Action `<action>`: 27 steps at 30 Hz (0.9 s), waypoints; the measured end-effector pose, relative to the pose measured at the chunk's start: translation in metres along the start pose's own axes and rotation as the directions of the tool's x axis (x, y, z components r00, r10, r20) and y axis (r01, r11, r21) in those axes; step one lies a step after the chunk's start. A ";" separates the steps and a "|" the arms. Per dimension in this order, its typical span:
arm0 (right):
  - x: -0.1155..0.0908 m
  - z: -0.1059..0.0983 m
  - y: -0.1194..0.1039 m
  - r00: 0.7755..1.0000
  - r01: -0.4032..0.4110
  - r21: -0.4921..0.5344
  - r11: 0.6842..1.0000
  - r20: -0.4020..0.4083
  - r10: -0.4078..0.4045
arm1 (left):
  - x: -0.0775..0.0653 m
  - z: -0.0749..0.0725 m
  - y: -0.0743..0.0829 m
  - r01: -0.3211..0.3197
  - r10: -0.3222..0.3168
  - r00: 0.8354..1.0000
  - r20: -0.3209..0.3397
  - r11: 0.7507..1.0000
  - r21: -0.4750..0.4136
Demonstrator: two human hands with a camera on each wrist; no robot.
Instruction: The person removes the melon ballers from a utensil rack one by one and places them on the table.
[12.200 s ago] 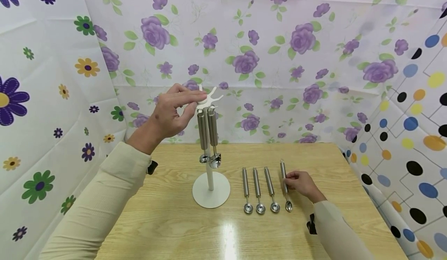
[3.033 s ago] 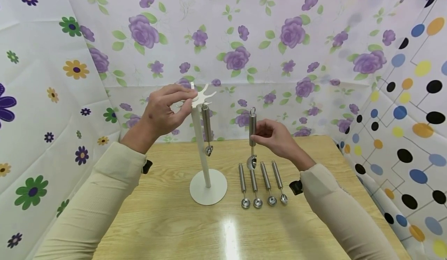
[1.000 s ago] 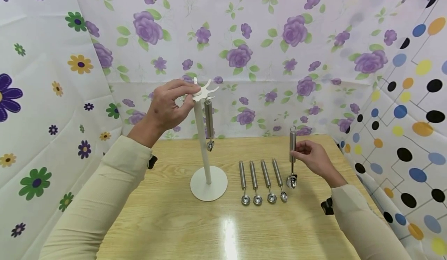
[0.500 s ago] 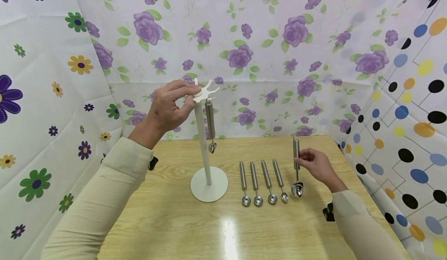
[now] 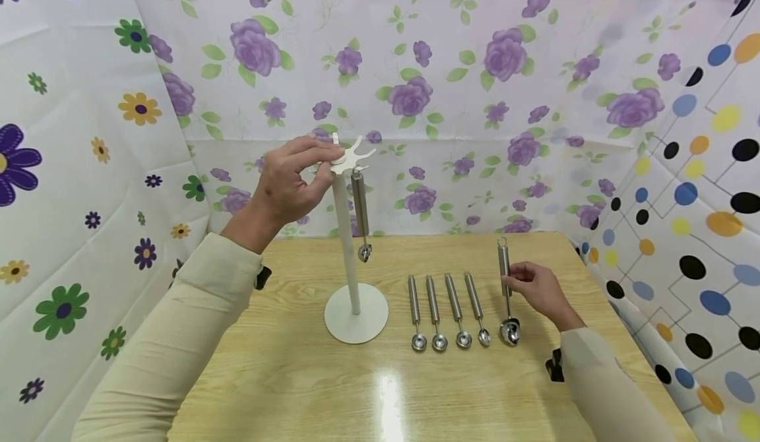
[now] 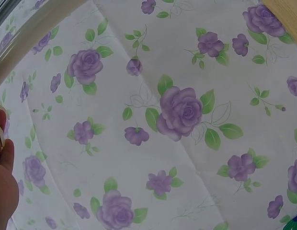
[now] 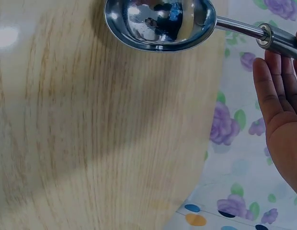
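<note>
With my left hand [image 5: 297, 178] I pinch the top of a white stand [image 5: 347, 244] with hooked arms and a round base. A steel scoop [image 5: 360, 204] hangs by its handle from one of its hooks. My right hand [image 5: 539, 290] holds another steel scoop [image 5: 503, 267] by the handle, thumb and fingers pinching it. This scoop tilts with its bowl low, close over the table at the right end of a row. In the right wrist view its shiny bowl [image 7: 158, 24] is large and round. Only part of my left hand [image 6: 5, 177] shows in the left wrist view.
Several steel scoops [image 5: 433, 303] lie side by side on the wooden table [image 5: 285, 376], between the stand and my right hand, handles pointing away. Patterned cloth [image 5: 451, 99] walls the table at the back and both sides.
Twelve seconds ago two scoops hung on the stand; now one does. Over the last second my right hand has lowered the removed scoop toward the table, right of the row. My left hand stays put.
</note>
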State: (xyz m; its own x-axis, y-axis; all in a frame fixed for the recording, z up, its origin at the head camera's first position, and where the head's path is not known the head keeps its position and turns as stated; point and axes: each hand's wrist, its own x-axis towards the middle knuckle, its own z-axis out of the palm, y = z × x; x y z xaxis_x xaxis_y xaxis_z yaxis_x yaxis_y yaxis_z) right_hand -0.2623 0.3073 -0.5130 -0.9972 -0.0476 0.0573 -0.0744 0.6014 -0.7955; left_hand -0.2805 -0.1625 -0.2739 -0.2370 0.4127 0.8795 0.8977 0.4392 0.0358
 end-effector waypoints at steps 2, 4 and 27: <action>0.001 0.001 0.002 1.000 -0.005 0.005 1.000 0.000 0.005 | 0.000 0.000 0.000 0.002 -0.002 1.000 0.001 1.000 0.001; 0.002 0.003 0.005 1.000 -0.011 0.014 1.000 0.005 0.011 | 0.000 0.000 0.000 0.005 -0.005 1.000 0.000 1.000 -0.001; 0.014 0.022 0.030 0.973 -0.198 0.086 0.976 0.139 0.185 | 0.000 0.001 0.000 0.004 -0.004 1.000 -0.012 1.000 -0.006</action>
State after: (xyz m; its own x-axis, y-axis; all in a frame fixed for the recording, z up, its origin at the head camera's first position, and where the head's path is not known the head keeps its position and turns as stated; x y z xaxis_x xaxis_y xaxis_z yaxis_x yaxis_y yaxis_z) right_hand -0.2784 0.3073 -0.5490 -0.9834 -0.0462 -0.1754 0.1251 0.5277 -0.8402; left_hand -0.2812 -0.1615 -0.2741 -0.2360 0.4009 0.8852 0.8989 0.4362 0.0421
